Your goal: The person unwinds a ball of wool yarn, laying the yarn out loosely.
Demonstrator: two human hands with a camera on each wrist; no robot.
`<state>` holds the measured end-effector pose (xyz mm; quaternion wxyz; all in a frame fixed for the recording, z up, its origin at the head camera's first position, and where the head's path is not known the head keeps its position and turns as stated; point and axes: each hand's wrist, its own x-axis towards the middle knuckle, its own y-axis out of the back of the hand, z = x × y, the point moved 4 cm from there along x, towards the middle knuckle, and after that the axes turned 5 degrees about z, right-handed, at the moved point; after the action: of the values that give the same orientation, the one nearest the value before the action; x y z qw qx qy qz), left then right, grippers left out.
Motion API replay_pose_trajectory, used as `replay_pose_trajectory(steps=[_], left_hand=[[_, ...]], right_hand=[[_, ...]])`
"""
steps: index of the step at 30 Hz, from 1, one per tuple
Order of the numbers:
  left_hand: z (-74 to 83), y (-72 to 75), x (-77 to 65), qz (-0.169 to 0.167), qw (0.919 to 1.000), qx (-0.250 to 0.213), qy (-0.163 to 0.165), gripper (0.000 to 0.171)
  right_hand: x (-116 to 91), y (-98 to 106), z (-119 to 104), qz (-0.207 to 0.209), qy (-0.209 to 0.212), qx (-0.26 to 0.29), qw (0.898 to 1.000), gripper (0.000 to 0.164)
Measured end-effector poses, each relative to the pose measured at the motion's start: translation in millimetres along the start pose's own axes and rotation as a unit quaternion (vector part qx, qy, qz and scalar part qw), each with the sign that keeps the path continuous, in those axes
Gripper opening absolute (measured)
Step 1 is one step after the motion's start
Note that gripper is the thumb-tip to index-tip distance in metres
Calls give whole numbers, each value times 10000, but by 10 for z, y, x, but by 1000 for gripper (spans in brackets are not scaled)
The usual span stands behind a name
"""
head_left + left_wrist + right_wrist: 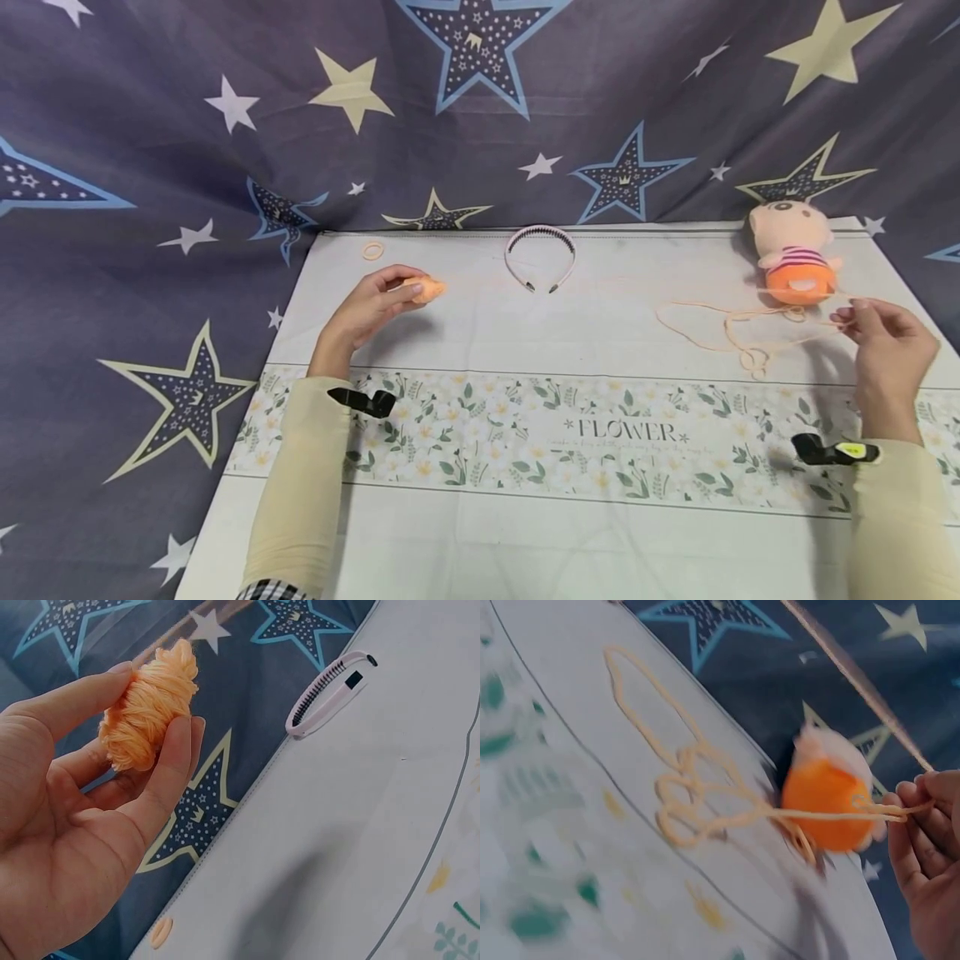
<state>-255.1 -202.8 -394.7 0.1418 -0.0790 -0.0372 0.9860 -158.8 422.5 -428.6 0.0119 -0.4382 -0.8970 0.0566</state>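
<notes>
My left hand point(375, 302) holds a small wound bundle of orange yarn point(148, 706) between thumb and fingers, raised above the table's left part. Far to the right, my right hand point(892, 346) pinches strands of the same-coloured yarn between thumb and fingertips. One strand point(855, 682) runs taut from the right fingers toward the left. Loose yarn loops point(682, 795) trail from the right hand onto the table, some lying in tangled coils. Just behind that hand sits a plush toy point(798, 254) with a striped top and orange bottom; it is blurred in the right wrist view.
A pink headband point(540, 229) with dark teeth lies at the back middle of the table. Near the back left corner is a small orange ring point(372, 251). A floral printed band point(510, 442) crosses the white table cover. Star-patterned cloth point(420, 175) hangs behind and at the sides.
</notes>
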Motion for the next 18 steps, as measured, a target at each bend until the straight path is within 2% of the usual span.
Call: replay_pose_trajectory(steps=[6,11,15,18], left_hand=[[-5,27,-1,-3,10000,22,0,21],[-7,50,-1,-13,10000,-40,5,22],[-7,44,1,24,10000,-46,32,22],[-6,22,8,10,10000,-18,37,23]], right_hand=[[244,362,123,286,-331,28,9990,3],[392,559,228,214,-299,-130,9992,5],[387,572,255,7,-419,-989,9942,9],[352,532,254,-213,-385,-1794,9828,11]])
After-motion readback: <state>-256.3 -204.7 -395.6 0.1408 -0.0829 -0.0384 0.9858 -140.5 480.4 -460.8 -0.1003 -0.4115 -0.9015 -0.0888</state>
